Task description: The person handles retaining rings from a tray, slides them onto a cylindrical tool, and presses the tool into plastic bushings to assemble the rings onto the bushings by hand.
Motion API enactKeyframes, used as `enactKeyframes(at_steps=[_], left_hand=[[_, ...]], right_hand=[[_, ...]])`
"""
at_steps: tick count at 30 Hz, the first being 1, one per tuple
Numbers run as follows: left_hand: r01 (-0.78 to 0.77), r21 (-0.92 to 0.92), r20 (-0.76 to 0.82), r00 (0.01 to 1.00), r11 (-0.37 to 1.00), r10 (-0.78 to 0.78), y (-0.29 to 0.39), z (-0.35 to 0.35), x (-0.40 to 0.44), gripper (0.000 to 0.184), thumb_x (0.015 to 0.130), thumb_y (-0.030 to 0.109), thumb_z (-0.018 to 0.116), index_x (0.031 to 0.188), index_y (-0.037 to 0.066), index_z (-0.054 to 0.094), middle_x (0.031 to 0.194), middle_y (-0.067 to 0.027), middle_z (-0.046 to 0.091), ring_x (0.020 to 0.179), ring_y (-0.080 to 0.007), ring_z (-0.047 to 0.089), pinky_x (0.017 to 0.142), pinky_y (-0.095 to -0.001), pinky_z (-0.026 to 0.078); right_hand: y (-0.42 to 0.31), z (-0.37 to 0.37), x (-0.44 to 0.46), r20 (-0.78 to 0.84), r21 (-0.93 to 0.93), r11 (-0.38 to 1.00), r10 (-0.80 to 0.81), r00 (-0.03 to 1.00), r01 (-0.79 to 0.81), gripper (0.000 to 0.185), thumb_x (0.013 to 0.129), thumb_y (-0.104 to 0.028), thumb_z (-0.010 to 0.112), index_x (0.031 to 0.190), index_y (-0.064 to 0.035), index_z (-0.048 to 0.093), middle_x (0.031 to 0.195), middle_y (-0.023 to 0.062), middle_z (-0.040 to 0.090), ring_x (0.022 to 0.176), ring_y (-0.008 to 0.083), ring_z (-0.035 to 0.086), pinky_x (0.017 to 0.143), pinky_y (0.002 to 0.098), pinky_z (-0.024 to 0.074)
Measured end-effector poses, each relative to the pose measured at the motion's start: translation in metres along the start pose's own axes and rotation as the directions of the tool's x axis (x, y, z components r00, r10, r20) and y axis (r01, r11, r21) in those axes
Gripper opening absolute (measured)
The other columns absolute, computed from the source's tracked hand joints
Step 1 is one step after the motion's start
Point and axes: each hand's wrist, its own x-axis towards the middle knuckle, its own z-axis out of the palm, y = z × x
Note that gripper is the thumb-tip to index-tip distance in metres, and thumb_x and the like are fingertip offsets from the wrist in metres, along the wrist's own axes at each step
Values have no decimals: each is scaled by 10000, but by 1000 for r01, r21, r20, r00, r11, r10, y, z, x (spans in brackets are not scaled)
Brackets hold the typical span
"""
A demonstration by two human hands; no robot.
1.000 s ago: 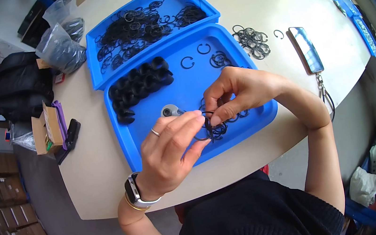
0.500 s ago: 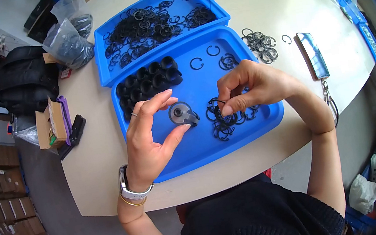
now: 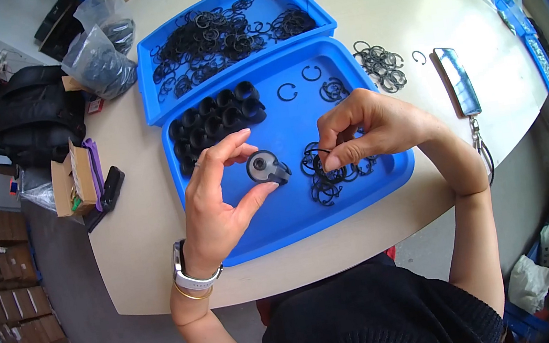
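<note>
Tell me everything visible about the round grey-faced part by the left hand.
The round part has a smooth, grey, possibly plastic or metal disc face, a darker rim and a dark circular center. A dark piece juts out at its lower right. Its face is turned up toward the camera, over the blue tray. The left hand curves around it, thumb tip at its lower edge; whether it is lifted or resting on the tray I cannot tell.

Smooth plast. tray point(image 3: 286, 128); glossy phone point(image 3: 459, 81)
</note>
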Motion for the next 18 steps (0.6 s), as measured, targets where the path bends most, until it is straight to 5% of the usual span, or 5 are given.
enactKeyframes(at_steps=[18], left_hand=[[0,21,-5,1000,1000,0,0,0,-1,718,685,-19,875,1338,63,590,1113,-107,714,954,-218,685,870,-340,545]], right_hand=[[1,-1,1,3,-6,999,-37,999,37,274,926,-255,770,1013,4,752,781,20,703,700,52,591,604,235,460]])
